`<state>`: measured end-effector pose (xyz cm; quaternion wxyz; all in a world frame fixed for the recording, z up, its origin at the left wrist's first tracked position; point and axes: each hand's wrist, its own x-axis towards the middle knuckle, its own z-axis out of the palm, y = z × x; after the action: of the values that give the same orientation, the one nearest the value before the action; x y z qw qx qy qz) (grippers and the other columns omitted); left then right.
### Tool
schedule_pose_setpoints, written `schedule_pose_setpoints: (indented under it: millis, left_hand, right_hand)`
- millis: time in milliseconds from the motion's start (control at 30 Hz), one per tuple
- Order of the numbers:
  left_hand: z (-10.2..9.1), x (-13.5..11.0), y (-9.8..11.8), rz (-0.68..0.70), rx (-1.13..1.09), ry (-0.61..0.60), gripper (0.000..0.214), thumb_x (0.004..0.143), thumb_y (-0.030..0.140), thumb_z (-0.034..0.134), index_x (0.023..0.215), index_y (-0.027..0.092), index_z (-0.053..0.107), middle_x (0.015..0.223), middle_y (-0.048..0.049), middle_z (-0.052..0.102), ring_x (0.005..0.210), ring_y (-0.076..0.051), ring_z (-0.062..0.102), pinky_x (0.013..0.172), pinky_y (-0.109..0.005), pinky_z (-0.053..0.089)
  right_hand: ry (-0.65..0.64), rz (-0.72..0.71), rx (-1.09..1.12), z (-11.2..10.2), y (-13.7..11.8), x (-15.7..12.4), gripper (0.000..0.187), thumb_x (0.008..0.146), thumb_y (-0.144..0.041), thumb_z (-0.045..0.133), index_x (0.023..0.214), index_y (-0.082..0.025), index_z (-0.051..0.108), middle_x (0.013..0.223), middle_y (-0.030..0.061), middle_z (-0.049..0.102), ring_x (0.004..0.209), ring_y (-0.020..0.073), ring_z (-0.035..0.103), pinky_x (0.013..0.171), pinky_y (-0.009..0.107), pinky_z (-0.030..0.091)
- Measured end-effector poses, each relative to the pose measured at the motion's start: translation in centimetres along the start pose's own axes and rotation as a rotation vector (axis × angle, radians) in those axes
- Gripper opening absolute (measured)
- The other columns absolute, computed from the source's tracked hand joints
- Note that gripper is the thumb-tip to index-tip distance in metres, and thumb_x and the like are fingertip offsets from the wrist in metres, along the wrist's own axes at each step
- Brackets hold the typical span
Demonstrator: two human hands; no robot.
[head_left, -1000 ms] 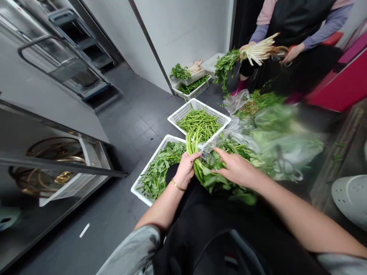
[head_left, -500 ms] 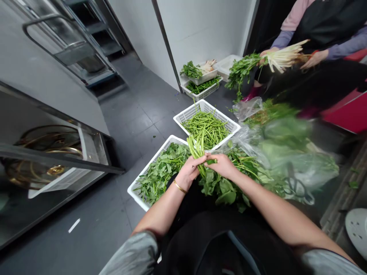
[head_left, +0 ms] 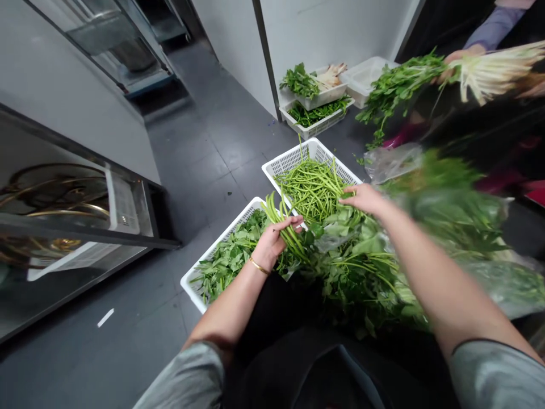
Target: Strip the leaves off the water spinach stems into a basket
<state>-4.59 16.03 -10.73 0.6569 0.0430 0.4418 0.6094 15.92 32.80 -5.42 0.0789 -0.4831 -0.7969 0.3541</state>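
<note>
My left hand (head_left: 270, 245) is closed around a small bunch of long green stems (head_left: 276, 215), held over the inner edge of the basket of leaves. Those loose green leaves (head_left: 232, 253) fill a white basket (head_left: 190, 289) at front left. My right hand (head_left: 365, 199) is apart from the bunch, at the right rim of a second white basket (head_left: 276, 166). Its fingertips are drawn together, and whether a stem lies between them is hard to see. Trimmed green stems (head_left: 313, 184) lie heaped in that second basket. Uncut leafy greens (head_left: 357, 272) are piled below my right hand.
Stacked white trays (head_left: 317, 126) with greens stand by the wall. At upper right a co-worker's hand (head_left: 466, 54) holds a leafy bunch with pale stalks (head_left: 494, 71). Clear plastic bags (head_left: 394, 162) lie at right. A metal shelf (head_left: 157, 227) stands at left.
My right hand has left the bunch and moved right and up to the stem basket's edge. My left hand keeps the stems, shifted slightly left. The view has moved closer to the baskets.
</note>
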Motion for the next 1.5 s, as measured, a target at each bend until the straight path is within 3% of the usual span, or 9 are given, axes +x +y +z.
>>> schedule_pose_setpoints:
  millis: [133,333,467,700,867,1000,1267,1367,1500]
  left_hand:
    - [-0.7,0.4,0.9,0.154,0.087,0.061,0.018,0.063,0.022,0.075,0.075,0.009,0.071,0.068,-0.0027,0.063,0.058,-0.010,0.056,0.060,-0.024,0.047]
    - [-1.6,0.2,1.6,0.196,0.100,-0.122,0.023,0.060,0.033,0.077,0.068,0.014,0.066,0.062,-0.0007,0.053,0.058,-0.011,0.050,0.059,-0.028,0.044]
    - [-1.8,-1.2,2.3,0.274,0.181,-0.222,0.028,0.053,0.036,0.079,0.062,0.016,0.062,0.064,-0.0010,0.052,0.058,-0.012,0.050,0.056,-0.028,0.042]
    - [-0.4,-4.5,1.8,0.339,0.221,-0.206,0.018,0.061,0.025,0.072,0.074,0.016,0.063,0.063,-0.0018,0.061,0.046,-0.008,0.046,0.052,-0.025,0.039]
    - [1.8,-6.9,-1.1,0.226,0.173,-0.334,0.014,0.061,0.021,0.071,0.070,0.014,0.063,0.061,-0.0017,0.062,0.043,-0.006,0.043,0.048,-0.023,0.036]
    - [2.9,-9.6,-3.2,0.150,0.236,-0.403,0.012,0.059,0.021,0.068,0.067,0.014,0.062,0.053,0.0001,0.056,0.041,-0.006,0.042,0.045,-0.022,0.032]
    - [2.1,-12.6,-1.8,0.140,0.262,-0.474,0.021,0.051,0.030,0.066,0.046,0.018,0.048,0.032,0.0071,0.029,0.026,-0.004,0.025,0.046,-0.029,0.033]
    - [0.4,-13.3,-0.7,0.154,0.288,-0.497,0.030,0.049,0.034,0.066,0.039,0.019,0.042,0.027,0.0072,0.021,0.023,-0.005,0.023,0.043,-0.030,0.030]
    - [-1.8,-14.4,1.3,0.166,0.365,-0.498,0.029,0.049,0.033,0.067,0.039,0.020,0.043,0.026,0.0073,0.020,0.023,-0.007,0.024,0.040,-0.029,0.030]
  right_hand:
    - [-0.031,0.031,-0.117,-1.8,-0.5,1.1,0.051,0.079,-0.035,0.056,0.122,-0.008,0.060,0.099,0.0088,0.069,0.071,0.0111,0.061,0.069,0.023,0.042]
    - [-0.274,-0.012,-0.027,1.3,-1.4,-6.0,0.031,0.075,-0.025,0.057,0.103,-0.021,0.070,0.086,0.0016,0.072,0.042,0.0063,0.044,0.051,0.023,0.040]
    - [-0.197,-0.120,0.066,2.1,-2.3,-10.4,0.040,0.069,-0.014,0.050,0.102,-0.024,0.071,0.098,-0.0018,0.072,0.065,0.0128,0.061,0.063,0.023,0.045]
    - [-0.033,-0.142,0.063,-2.6,-3.9,-16.8,0.042,0.069,-0.014,0.050,0.105,-0.025,0.069,0.103,-0.0015,0.071,0.072,0.0163,0.065,0.065,0.025,0.049]
    - [-0.008,-0.215,0.023,2.7,-6.6,-17.5,0.065,0.075,-0.027,0.061,0.137,-0.023,0.043,0.105,0.0059,0.069,0.093,0.0222,0.064,0.075,0.031,0.049]
    - [-0.075,-0.282,0.028,8.0,-7.0,-16.3,0.034,0.075,-0.017,0.059,0.109,-0.017,0.064,0.093,0.0058,0.070,0.085,0.0185,0.064,0.077,0.028,0.046]
    - [-0.203,-0.224,0.306,4.7,0.2,-20.6,0.028,0.071,-0.041,0.063,0.083,-0.015,0.064,0.088,0.0025,0.067,0.086,0.0178,0.060,0.082,0.030,0.043]
    - [-0.416,0.002,0.065,3.7,5.2,-23.9,0.023,0.073,-0.036,0.062,0.082,-0.016,0.067,0.083,0.0027,0.068,0.080,0.0181,0.062,0.077,0.028,0.045]
    - [-0.297,0.350,-0.334,4.4,9.7,-26.8,0.025,0.072,-0.021,0.058,0.092,-0.014,0.071,0.088,0.0118,0.070,0.085,0.0248,0.064,0.076,0.032,0.046]
